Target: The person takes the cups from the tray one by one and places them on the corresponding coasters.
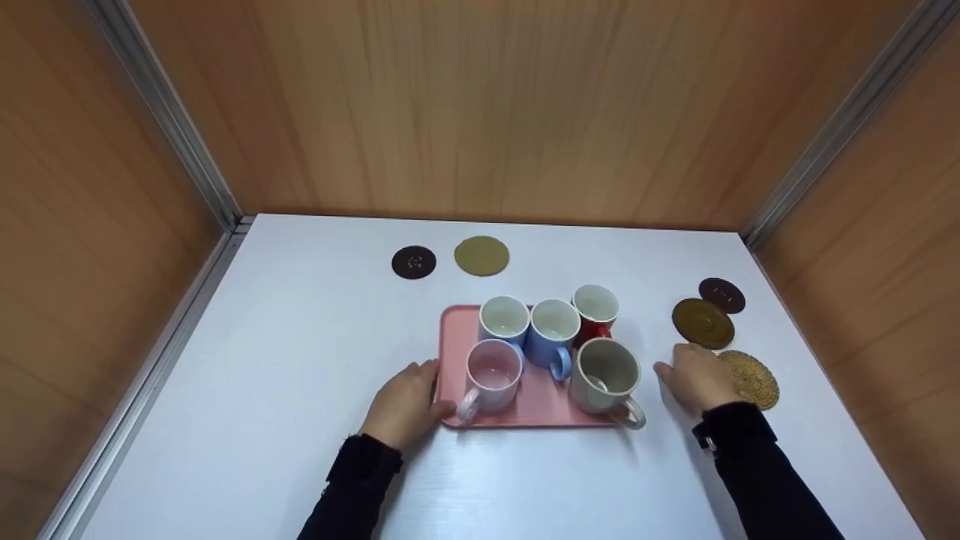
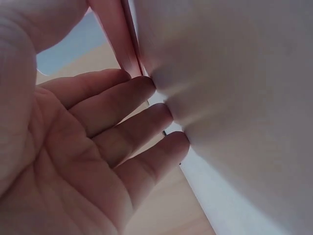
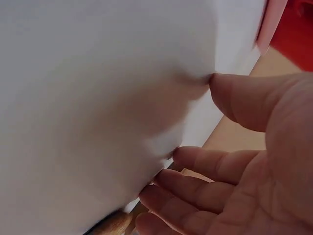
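A pink tray [image 1: 540,401] carries several mugs. My left hand [image 1: 405,405] rests against its left side, thumb at the near corner. In the left wrist view the left fingers [image 2: 132,117] are nearly straight, their tips at the tabletop and along the tray's edge [image 2: 117,36]. My right hand [image 1: 699,377] lies to the right of the tray, holding nothing. Its fingertips and thumb [image 3: 244,98] touch the white table, thumb spread apart from the fingers. Just beyond it is a brown round coaster [image 1: 703,323]; a woven coaster [image 1: 750,380] lies beside it.
On the tray stand two blue mugs [image 1: 551,349] [image 1: 504,316], a pink mug [image 1: 493,379], a grey mug [image 1: 606,379] and a red mug [image 1: 595,307] at the far right corner. Dark [image 1: 722,295] [image 1: 414,262] and olive coasters [image 1: 481,256] lie farther back. Wooden walls [image 1: 487,112] enclose the table.
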### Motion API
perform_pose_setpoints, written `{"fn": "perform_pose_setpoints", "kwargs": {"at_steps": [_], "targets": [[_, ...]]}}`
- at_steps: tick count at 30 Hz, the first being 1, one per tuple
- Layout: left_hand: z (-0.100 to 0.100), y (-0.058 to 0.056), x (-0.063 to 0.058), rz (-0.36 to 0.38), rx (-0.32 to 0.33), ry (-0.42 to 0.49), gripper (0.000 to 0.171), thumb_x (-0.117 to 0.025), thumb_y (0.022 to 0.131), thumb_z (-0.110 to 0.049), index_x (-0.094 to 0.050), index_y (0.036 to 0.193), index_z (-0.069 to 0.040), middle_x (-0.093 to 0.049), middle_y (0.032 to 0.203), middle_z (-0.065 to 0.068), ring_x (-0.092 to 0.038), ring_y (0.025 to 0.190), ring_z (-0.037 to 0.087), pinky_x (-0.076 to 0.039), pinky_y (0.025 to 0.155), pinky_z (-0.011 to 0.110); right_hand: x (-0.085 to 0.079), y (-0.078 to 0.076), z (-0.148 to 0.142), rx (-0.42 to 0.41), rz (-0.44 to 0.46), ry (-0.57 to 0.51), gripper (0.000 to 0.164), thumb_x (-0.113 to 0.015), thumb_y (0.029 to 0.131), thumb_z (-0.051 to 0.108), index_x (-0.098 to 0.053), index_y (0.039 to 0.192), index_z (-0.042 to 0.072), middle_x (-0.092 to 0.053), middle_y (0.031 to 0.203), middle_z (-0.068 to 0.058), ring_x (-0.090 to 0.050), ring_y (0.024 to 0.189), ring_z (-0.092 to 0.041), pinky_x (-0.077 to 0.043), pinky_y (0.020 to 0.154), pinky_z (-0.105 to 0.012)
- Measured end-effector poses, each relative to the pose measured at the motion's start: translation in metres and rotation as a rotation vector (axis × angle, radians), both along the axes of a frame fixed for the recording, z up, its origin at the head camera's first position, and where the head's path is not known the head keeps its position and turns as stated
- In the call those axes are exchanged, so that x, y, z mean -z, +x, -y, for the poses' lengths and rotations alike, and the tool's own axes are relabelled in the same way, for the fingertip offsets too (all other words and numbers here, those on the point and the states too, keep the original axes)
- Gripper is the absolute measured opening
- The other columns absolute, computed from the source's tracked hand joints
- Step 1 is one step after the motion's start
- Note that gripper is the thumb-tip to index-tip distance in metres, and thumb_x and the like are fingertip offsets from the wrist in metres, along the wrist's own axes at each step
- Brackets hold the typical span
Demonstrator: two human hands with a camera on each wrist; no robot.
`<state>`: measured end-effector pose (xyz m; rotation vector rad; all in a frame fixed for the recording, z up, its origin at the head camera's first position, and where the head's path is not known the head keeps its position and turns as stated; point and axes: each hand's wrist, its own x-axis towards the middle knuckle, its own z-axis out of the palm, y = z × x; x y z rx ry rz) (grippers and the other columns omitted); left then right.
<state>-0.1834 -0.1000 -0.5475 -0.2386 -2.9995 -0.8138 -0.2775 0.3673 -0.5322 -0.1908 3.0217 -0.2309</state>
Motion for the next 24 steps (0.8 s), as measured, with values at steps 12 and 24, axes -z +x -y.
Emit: {"fn": "perform_pose_setpoints", "kwargs": {"at_steps": [12,24], "targets": [[-0.008,-0.001,-0.003,0.012,0.014,0.002,0.074,-0.088,0.086,-0.03,-0.06,0.146,0.003,-0.069,0.135,0.031,-0.062,0.134,0.05,-0.052,0.113,0.059,-0.001,-0.007,-0.021,0.212,-0.001,0.048,0.107,-0.061,0.101,0.062,-0.032,0.145,-0.032,-0.022,0.152,-0.059,-0.021,0.144,-0.075,-0.021,0.12,-0.082],[0.0,0.001,-0.004,0.005,-0.004,0.012,0.072,-0.089,0.086,-0.03,-0.061,0.145,0.001,-0.069,0.135,0.032,-0.063,0.133,0.05,-0.052,0.113,0.06,-0.011,-0.028,-0.007,0.08,0.121,0.107,0.089,-0.056,0.108,0.047,-0.041,0.136,-0.035,-0.042,0.14,-0.058,-0.04,0.137,-0.073,-0.034,0.117,-0.078]]}}
